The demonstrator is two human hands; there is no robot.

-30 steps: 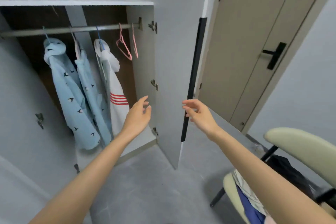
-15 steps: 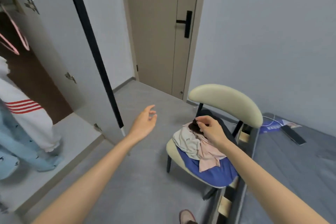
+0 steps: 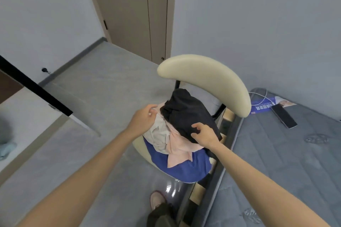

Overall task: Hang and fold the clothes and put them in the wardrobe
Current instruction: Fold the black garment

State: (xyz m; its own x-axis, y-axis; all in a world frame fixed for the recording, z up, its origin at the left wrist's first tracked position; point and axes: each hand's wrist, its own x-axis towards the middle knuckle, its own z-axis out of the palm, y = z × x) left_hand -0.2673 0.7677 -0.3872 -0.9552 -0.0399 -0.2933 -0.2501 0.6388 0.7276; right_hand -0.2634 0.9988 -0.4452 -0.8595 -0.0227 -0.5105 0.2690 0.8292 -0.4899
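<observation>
A pile of clothes lies on a cream chair (image 3: 206, 75): a black garment (image 3: 186, 112) on top, a pink one (image 3: 180, 145) and a beige one (image 3: 159, 134) under it, a blue one (image 3: 184, 167) at the bottom. My right hand (image 3: 203, 133) pinches the black garment at its near edge. My left hand (image 3: 143, 120) is at the pile's left side, fingers curled at the pink and beige cloth; whether it grips is unclear. The wardrobe door (image 3: 36, 90) with its black edge strip shows at the left.
A grey mattress (image 3: 287, 153) lies on the right with a phone (image 3: 284, 116), a white cable and a blue leaflet (image 3: 263, 106) on it. A beige room door (image 3: 136, 11) stands behind the chair. My shoe (image 3: 156, 199) is on the grey floor below the chair.
The view swung from the wardrobe down to the chair. Both hands moved onto the clothes pile; the right hand now pinches the black garment and the left hand has reached the pile's left side.
</observation>
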